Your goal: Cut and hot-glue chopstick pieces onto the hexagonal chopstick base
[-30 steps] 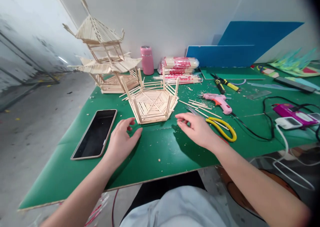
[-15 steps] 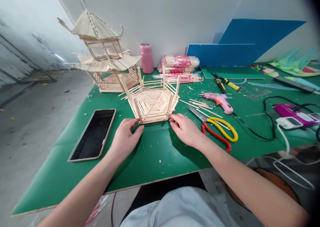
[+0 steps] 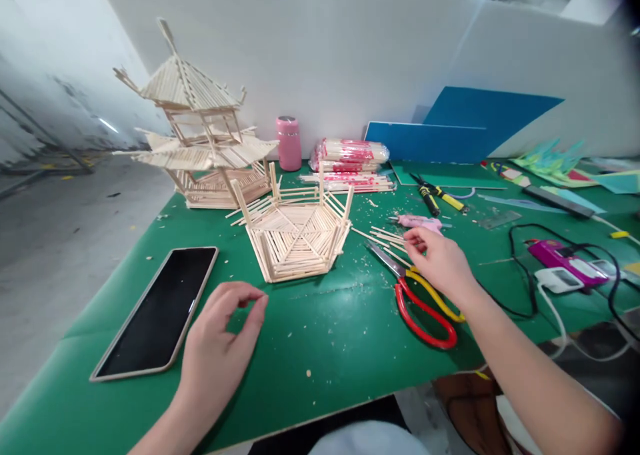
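Hands clear of hex frame; right hand at the stick pile

Left hand (image 3: 215, 355) is nearest, hovering low over the green mat (image 3: 325, 335). Thumb and forefinger are curled to a narrow gap with nothing in it. Phone (image 3: 155, 311) lies flat just to its left, screen dark; I'd guess it's parked outside the work zone. Right hand (image 3: 440, 261) is further out, palm down, fingertips (image 3: 409, 236) on the loose sticks (image 3: 383, 235). Can't tell whether it pinches one or only touches. Scissors (image 3: 425, 301) lie partly open by the wrist, blades toward the sticks, which looks handy for cutting. Hex frame (image 3: 297, 231) sits flat mid-mat between the hands, touched by neither, open side up so the walls are reachable. Pink glue gun (image 3: 423, 222) is just beyond the fingertips, mostly hidden. Back row: pagoda model (image 3: 200, 141) far left, pink bottle (image 3: 289, 143) and wrapped stick packs (image 3: 350, 155) near the wall. Those look like stock kept off the work area.
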`<action>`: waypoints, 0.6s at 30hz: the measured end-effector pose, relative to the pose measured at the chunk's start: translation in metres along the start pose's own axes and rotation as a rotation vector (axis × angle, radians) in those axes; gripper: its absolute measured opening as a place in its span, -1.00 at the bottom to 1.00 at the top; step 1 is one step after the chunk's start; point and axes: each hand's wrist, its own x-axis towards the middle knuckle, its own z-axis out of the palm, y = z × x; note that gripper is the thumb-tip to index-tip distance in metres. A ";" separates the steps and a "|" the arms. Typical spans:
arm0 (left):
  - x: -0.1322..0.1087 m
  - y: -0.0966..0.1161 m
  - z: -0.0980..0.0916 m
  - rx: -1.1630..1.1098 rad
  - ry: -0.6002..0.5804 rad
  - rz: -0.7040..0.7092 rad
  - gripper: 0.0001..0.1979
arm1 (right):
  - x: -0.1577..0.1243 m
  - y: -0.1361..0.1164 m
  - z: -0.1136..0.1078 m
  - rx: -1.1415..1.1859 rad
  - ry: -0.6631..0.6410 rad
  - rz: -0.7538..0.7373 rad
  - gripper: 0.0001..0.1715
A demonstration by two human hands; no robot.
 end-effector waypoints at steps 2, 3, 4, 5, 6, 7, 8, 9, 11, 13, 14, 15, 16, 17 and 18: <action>-0.002 0.011 0.000 -0.040 -0.045 0.136 -0.97 | 0.010 0.015 -0.001 -0.078 -0.016 0.012 -0.83; -0.002 0.017 0.000 -0.062 -0.071 0.211 -0.96 | 0.015 0.019 0.000 -0.114 -0.035 0.005 -0.84; -0.002 0.023 0.002 -0.092 -0.086 0.284 -0.93 | 0.019 0.020 0.000 -0.150 -0.058 -0.009 -0.85; -0.001 0.028 0.004 -0.122 -0.104 0.335 -0.90 | 0.024 0.020 0.001 -0.186 -0.081 -0.027 -0.85; -0.001 0.031 0.007 -0.151 -0.115 0.383 -0.88 | 0.028 0.018 0.001 -0.222 -0.104 -0.045 -0.85; 0.000 0.034 0.010 -0.171 -0.131 0.420 -0.86 | 0.033 0.016 0.000 -0.258 -0.126 -0.063 -0.85; 0.001 0.035 0.013 -0.184 -0.143 0.451 -0.84 | 0.038 0.014 -0.001 -0.293 -0.145 -0.076 -0.84; 0.001 0.034 0.017 -0.190 -0.151 0.479 -0.83 | 0.043 0.011 -0.001 -0.327 -0.163 -0.085 -0.83; 0.001 0.029 0.025 -0.181 -0.152 0.522 -0.81 | 0.054 0.008 -0.003 -0.388 -0.205 -0.098 -0.81; 0.000 0.022 0.032 -0.154 -0.151 0.539 -0.81 | 0.063 0.005 -0.002 -0.440 -0.264 -0.109 -0.81; -0.001 0.019 0.034 -0.136 -0.154 0.533 -0.81 | 0.067 0.005 -0.001 -0.464 -0.298 -0.113 -0.82; -0.002 0.017 0.036 -0.120 -0.154 0.530 -0.82 | 0.071 0.004 0.002 -0.488 -0.334 -0.116 -0.83; -0.003 0.015 0.037 -0.109 -0.153 0.530 -0.82 | 0.074 0.004 0.004 -0.513 -0.368 -0.116 -0.83; -0.004 0.014 0.039 -0.103 -0.148 0.534 -0.83 | 0.077 0.003 0.007 -0.538 -0.400 -0.115 -0.81; -0.004 0.013 0.040 -0.099 -0.140 0.539 -0.83 | 0.079 0.003 0.010 -0.562 -0.431 -0.114 -0.77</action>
